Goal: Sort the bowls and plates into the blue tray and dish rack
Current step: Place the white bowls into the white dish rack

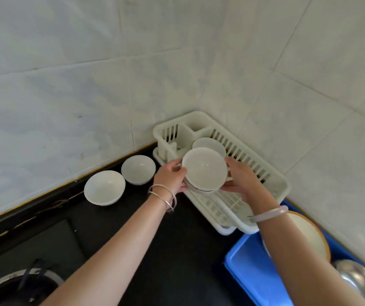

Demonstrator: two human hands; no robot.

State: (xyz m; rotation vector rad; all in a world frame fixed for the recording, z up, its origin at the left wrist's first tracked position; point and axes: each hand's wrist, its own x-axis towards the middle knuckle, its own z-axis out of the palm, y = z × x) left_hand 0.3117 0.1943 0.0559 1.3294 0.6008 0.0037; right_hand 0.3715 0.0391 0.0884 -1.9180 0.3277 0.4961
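Observation:
Both hands hold a small stack of white bowls (203,170) just above the near part of the white dish rack (274,180). My left hand (172,176) grips the stack's left side and my right hand (241,177) its right side. Another white bowl (210,144) lies inside the rack behind the stack. Two more white bowls (104,187) (138,169) sit upright on the black counter to the left. The blue tray (250,268) is at the lower right, holding a white plate (307,235) with an orange rim, partly hidden by my right forearm.
Tiled walls meet in a corner behind the rack. A shiny metal bowl (358,277) sits in the blue tray at the bottom right. A gas burner ring (11,286) is at the lower left of the black counter (177,250).

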